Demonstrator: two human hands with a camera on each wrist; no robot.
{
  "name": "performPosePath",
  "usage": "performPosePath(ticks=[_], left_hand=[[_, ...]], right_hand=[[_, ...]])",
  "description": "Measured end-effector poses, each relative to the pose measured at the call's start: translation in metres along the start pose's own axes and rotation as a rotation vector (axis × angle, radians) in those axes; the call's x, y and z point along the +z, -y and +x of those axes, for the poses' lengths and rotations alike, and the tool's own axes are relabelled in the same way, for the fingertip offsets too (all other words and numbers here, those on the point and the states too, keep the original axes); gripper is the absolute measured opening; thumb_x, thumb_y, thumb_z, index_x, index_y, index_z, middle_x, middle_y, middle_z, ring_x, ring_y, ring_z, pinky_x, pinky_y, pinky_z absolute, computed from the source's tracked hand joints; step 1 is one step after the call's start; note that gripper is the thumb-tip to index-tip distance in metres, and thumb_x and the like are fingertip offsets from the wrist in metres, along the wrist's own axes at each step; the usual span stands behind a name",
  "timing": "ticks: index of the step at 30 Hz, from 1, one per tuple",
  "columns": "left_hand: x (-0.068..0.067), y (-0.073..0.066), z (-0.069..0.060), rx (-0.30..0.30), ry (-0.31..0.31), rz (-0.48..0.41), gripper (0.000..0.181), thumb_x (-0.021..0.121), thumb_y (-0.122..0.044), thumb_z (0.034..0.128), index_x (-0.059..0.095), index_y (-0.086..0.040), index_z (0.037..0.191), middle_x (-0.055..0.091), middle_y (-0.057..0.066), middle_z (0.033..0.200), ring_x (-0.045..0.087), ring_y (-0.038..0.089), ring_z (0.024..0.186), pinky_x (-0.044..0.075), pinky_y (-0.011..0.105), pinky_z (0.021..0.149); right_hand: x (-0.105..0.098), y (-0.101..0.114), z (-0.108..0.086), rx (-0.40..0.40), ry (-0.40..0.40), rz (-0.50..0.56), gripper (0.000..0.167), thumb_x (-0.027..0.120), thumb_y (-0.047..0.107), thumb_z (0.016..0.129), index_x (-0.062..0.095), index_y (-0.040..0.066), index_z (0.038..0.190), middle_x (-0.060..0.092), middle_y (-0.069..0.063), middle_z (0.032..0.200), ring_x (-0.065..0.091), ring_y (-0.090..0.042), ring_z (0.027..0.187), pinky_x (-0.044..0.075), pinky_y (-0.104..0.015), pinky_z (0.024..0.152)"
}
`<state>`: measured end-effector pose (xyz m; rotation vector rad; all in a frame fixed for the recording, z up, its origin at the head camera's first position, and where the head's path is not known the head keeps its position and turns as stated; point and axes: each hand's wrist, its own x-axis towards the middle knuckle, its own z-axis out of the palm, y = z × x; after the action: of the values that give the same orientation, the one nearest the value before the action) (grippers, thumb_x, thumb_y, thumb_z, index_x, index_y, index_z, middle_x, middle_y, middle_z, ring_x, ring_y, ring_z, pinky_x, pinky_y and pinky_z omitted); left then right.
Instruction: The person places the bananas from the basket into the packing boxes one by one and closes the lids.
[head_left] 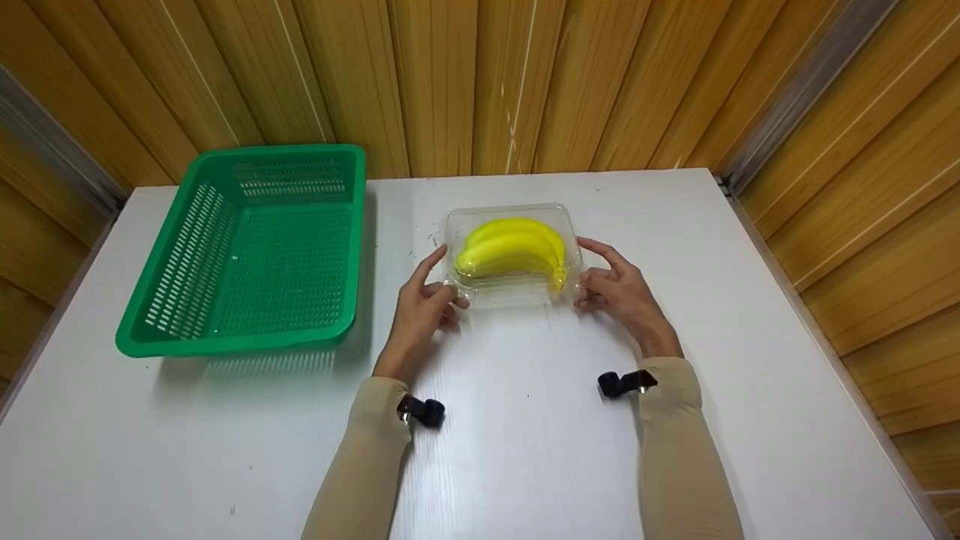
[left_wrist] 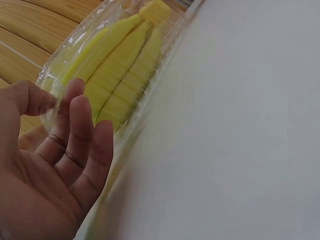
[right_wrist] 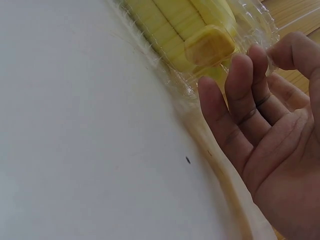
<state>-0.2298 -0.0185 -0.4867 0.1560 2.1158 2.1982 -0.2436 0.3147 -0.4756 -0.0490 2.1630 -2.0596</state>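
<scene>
A clear plastic clamshell box (head_left: 517, 294) lies on the white table with a bunch of yellow bananas (head_left: 517, 246) inside. By its near left corner my left hand (head_left: 421, 309) pinches the rim between thumb and fingers, the index finger stretched along the left side. My right hand (head_left: 619, 294) pinches the near right corner likewise, its index finger reaching up the right side. Both wrist views show the bananas (left_wrist: 117, 70) through the plastic, with the stem end (right_wrist: 210, 46) nearer my right hand. The remaining fingers of each hand are loosely bent below the rim.
A green perforated basket (head_left: 349, 262) stands on the table (head_left: 525, 450) to the left of the box, with nothing seen inside. Wood-patterned panels (head_left: 435, 82) rise behind the table and along both sides.
</scene>
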Motion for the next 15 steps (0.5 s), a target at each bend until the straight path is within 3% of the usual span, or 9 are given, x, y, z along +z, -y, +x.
performPosePath(ticks=[15], left_hand=[[0.0001,-0.0019,-0.0011,-0.002,0.0,-0.004,0.072,0.057,0.0,0.098,0.042,-0.022,0.165,0.074,0.013,0.078,0.061,0.024,0.058,0.055,0.029,0.055]], right_hand=[[-0.0008,-0.0024,-0.0004,-0.002,0.002,0.002,0.062,0.061,0.002,0.101,0.052,0.025,0.158,0.064,-0.009,0.077,0.064,-0.022,0.067,0.064,-0.038,0.071]])
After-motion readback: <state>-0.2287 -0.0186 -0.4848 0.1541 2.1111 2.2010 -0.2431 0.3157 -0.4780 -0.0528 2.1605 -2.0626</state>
